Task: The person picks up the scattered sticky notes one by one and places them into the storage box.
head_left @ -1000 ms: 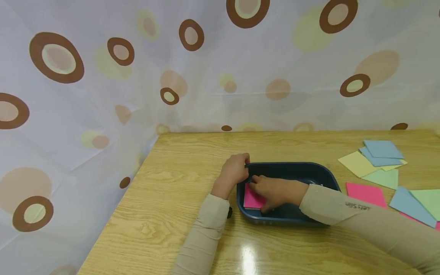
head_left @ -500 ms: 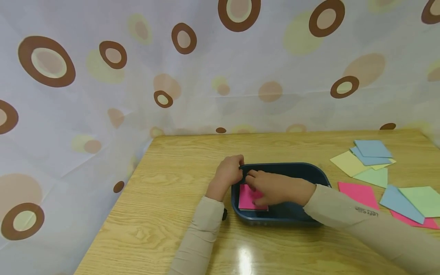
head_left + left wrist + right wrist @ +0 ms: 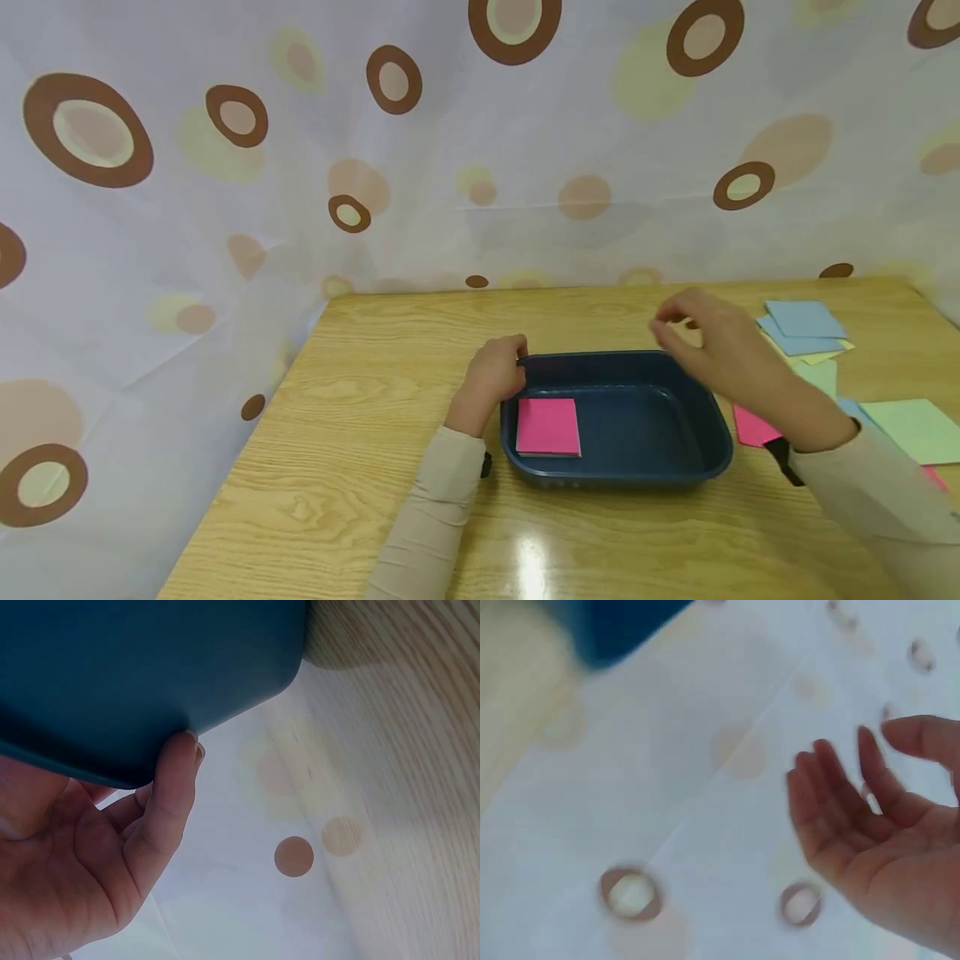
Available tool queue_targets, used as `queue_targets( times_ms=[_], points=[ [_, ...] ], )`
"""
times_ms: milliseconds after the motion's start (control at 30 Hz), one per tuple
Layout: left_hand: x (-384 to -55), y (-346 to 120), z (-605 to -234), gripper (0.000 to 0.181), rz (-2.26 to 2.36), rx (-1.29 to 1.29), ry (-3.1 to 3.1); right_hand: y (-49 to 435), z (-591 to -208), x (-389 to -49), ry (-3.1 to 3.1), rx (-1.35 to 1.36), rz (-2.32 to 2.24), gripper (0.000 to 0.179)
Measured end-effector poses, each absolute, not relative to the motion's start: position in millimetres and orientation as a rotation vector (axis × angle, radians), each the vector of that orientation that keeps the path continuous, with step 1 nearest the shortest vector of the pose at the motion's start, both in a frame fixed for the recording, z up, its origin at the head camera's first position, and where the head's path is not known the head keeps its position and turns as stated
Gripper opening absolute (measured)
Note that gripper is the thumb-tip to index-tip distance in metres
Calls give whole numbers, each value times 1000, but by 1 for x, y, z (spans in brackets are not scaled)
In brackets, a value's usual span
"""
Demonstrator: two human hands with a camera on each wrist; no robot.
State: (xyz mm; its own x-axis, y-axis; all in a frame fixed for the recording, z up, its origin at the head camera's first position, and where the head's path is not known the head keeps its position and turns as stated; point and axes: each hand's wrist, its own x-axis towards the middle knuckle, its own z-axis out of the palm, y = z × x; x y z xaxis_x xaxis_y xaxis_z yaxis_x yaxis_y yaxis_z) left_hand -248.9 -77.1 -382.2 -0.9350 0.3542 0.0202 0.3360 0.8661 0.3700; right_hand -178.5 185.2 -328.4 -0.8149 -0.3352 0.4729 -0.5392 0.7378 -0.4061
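A dark blue plastic tub stands on the wooden table. In its left end lies a small stack of square paper, pink sheet on top. My left hand grips the tub's far left corner; the left wrist view shows its fingers on the outside of the wall. My right hand is in the air over the tub's far right corner, holding nothing. Its fingers are loosely bent, with thumb and fingertips apart.
Right of the tub lie loose square papers: blue sheets, a green sheet and a pink sheet, partly behind the right arm. A patterned curtain hangs behind and left of the table.
My right hand has left the pink paper in the tub and moved up and right, out over the tub's far right corner. My left hand keeps its grip on the tub.
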Motion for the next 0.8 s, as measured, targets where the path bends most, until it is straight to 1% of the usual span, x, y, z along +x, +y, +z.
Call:
queue_targets(
  times_ms=[67,133,300,467,633,800],
  points=[
    [-249,-76,-382,12,583,548,2988,217,-329,-184,-2673,475,755,16],
    [-249,-77,-383,12,586,541,2987,246,-338,-193,-2792,343,729,24],
    [-249,-78,-384,12,593,544,2988,293,-370,-213,-2999,223,689,44],
    [-248,-78,-383,11,596,566,2985,315,-391,-229,-3132,206,666,64],
    [-249,-79,-383,12,600,561,2985,327,-403,-247,-3206,259,612,76],
    [-250,-79,-383,12,588,553,2982,330,-409,-255,-3254,254,605,88]
  ],
)
